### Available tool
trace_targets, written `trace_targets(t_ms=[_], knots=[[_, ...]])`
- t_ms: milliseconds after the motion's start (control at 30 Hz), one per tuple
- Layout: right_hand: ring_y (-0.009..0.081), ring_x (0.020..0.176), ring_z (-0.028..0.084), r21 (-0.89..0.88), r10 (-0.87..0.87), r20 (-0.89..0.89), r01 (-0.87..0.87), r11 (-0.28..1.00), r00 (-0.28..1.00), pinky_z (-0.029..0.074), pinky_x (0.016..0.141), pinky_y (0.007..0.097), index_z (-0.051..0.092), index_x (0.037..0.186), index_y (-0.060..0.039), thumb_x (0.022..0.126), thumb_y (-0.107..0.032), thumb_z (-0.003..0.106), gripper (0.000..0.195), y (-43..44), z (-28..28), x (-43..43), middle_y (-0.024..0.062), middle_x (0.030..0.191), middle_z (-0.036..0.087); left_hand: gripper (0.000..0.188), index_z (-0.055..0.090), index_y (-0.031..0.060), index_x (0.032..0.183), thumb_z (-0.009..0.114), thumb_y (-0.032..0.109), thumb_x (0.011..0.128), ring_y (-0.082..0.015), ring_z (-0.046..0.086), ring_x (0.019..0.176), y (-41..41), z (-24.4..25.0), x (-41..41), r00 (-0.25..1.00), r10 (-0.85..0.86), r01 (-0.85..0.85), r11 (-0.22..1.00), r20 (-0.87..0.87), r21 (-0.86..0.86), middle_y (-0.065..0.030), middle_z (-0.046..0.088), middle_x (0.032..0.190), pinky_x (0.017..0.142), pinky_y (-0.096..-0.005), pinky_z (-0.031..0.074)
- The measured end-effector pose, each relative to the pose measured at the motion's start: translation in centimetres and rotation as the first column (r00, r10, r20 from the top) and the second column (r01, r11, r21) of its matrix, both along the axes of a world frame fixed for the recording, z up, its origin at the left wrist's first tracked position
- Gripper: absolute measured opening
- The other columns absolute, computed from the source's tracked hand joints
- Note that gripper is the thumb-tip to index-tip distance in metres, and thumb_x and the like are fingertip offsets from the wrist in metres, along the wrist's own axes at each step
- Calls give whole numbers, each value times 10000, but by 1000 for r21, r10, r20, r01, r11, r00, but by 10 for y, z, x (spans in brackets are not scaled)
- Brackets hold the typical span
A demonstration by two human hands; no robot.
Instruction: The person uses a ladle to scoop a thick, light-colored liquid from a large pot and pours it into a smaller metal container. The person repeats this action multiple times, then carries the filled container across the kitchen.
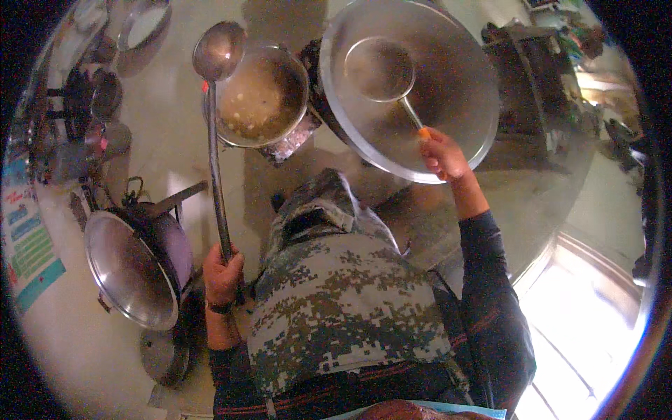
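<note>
My left hand (223,273) grips the lower end of a long-handled metal ladle (219,51). The ladle's bowl is over the left rim of a round metal pot (302,113), which holds brownish liquid (257,100) with pale bits. In my right hand (445,155) is the orange-ended handle of a round strainer (380,68). That strainer hangs over or inside a large wide metal pan (480,105); haze blurs the pan's inside, and I cannot tell whether the strainer touches what is in it.
A shallow metal pan (134,273) is at the left, above a dark round lid or pot (165,357). Another round basin (144,26) lies at the far left. Dark box-like equipment (525,89) stands at the right. A patterned item (294,142) sits beside the pot.
</note>
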State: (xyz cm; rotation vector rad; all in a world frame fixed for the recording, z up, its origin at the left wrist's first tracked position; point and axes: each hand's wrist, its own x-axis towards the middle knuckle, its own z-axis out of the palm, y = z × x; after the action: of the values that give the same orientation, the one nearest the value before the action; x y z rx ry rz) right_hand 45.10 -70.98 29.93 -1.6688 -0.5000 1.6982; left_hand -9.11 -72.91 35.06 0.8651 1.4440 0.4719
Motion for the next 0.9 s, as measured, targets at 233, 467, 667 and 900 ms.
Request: trace_targets(t_ms=[233,467,667,900], knots=[[59,576,490,289,-13,655,-235,928,756,414,513,206,449,1372,-26,904,-131,596,501,16,73,-84,-13,756,563,128,520,78,918,626,93,850,-60,437,507,-8,-3,-34,999,-47,46,997,16,61,41,482,646,448,-239,368],[311,763,657,357,-289,931,-708,610,222,535,666,382,522,1302,-45,844,-34,627,469,43,49,-165,184,888,653,152,550,68,920,658,134,836,-78,493,583,-33,-36,-79,973,-133,172,962,-187,214,21,532,705,514,-260,413],[349,772,670,379,-369,910,-742,553,189,545,626,415,487,1346,-117,811,-40,640,561,50,65,-190,176,940,674,154,564,57,917,654,145,828,-85,501,638,-53,-51,-97,986,-71,100,976,-152,195,10,549,720,560,-269,419],[171,745,586,523,-87,710,-441,730,698,470,647,292,488,1334,-29,898,-81,613,457,50,33,-177,86,922,628,149,541,47,890,644,134,827,-93,494,643,-35,-33,-70,976,-97,143,960,-195,240,5,544,735,563,-281,421]])
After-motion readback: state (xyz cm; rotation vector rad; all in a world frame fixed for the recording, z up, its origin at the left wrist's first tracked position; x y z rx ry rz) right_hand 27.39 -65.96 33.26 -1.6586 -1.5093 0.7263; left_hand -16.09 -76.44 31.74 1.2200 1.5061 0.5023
